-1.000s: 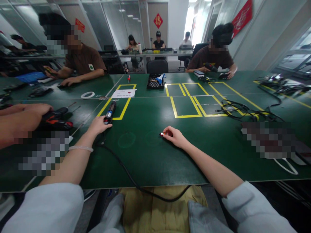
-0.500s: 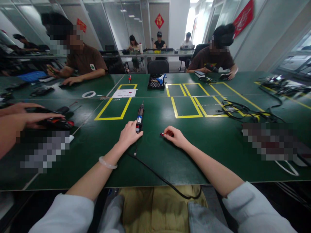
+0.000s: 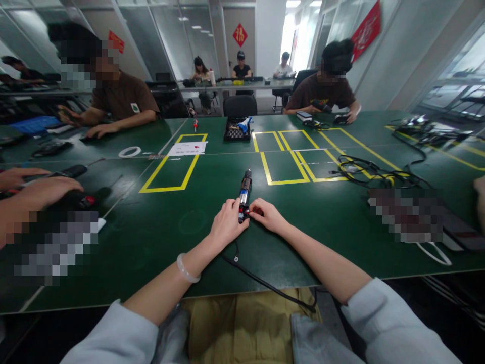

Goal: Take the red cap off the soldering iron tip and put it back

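My left hand (image 3: pixel 228 221) is closed around the lower part of an electric screwdriver (image 3: pixel 245 187) with its casing off. The tool's dark body has a silver and blue band, and its tip points away from me. Close against its right side, my right hand (image 3: pixel 267 214) is closed in a pinch. A small red part (image 3: pixel 248 212) shows at the fingertips, touching or almost touching the lower end of the tool; its exact kind is too small to tell. From under my left hand a black cable (image 3: pixel 261 279) runs over the table edge, beside a thin lead with a ring terminal (image 3: pixel 236 259).
Yellow tape outlines (image 3: pixel 288 182) mark the green table (image 3: pixel 197 273). A black tray (image 3: pixel 237 137), a white paper (image 3: pixel 188 148) and a tape ring (image 3: pixel 129 151) lie farther off. Coiled cables (image 3: pixel 359 167) are at right. A co-worker's hands (image 3: pixel 45 194) work at left.
My left hand has carried the screwdriver to the right, across to my right hand. The red part in my right hand is now at the tool's lower end. The view has shifted slightly.
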Tool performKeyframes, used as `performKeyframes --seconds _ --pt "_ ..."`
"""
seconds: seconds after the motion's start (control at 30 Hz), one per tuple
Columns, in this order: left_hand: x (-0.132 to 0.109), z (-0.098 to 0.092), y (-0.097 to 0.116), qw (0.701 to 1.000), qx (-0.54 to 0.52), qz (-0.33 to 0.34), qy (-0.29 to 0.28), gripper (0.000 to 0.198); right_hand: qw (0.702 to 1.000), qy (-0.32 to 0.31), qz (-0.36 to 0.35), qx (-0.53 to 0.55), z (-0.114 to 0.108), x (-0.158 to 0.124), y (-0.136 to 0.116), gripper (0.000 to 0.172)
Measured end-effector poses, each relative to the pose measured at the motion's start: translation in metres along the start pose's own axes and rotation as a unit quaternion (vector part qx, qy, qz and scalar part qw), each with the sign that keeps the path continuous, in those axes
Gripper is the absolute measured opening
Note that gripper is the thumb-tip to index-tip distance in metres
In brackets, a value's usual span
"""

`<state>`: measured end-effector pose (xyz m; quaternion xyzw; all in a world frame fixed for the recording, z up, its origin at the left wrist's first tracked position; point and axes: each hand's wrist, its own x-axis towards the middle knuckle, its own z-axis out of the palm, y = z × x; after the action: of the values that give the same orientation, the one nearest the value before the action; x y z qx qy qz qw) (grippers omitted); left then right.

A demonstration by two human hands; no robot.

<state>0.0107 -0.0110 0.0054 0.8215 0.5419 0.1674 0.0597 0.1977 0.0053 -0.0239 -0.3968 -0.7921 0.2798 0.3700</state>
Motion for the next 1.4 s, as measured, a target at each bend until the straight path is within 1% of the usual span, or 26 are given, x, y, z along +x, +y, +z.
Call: performKeyframes --seconds 0.17,0.37,0.5,0.7,0.87,0.97,1.07,1.17,1.4 --pt "0.000 0.000 0.008 1.000 0.028 -0.001 -0.009 0.061 1.000 -0.010 0.005 -0.005 -0.004 0.000 -0.003 0.002" --pt "0.003 0.001 0.013 0.996 0.091 -0.004 -0.007 0.061 1.000 0.013 0.010 -0.011 -0.003 0.001 0.000 0.004" --pt "0.008 0.002 0.015 0.992 0.129 -0.009 -0.001 0.063 1.000 0.025 -0.009 -0.011 -0.003 -0.001 0.001 0.011" --pt "0.011 0.000 0.009 0.988 0.154 -0.016 -0.007 0.068 1.000 0.014 -0.020 0.014 -0.004 -0.003 -0.006 0.017" --pt "0.010 -0.006 -0.004 0.987 0.161 -0.017 -0.013 0.067 1.000 0.007 -0.007 0.029 -0.001 -0.002 -0.007 0.018" --pt "0.009 -0.011 -0.022 0.986 0.161 -0.035 -0.012 0.068 0.999 0.016 0.009 0.032 -0.001 -0.002 -0.004 0.016" --pt "0.010 -0.019 -0.051 0.984 0.162 -0.067 -0.019 0.069 0.999 0.022 0.025 0.042 -0.001 -0.002 0.000 0.014" --pt "0.013 -0.029 -0.090 0.981 0.164 -0.101 -0.025 0.070 0.998 0.017 0.030 0.043 -0.001 -0.002 0.000 0.013" --pt "0.025 -0.050 -0.189 0.972 0.165 -0.166 -0.031 0.072 0.999 0.013 0.027 0.037 0.001 0.000 0.001 0.012"
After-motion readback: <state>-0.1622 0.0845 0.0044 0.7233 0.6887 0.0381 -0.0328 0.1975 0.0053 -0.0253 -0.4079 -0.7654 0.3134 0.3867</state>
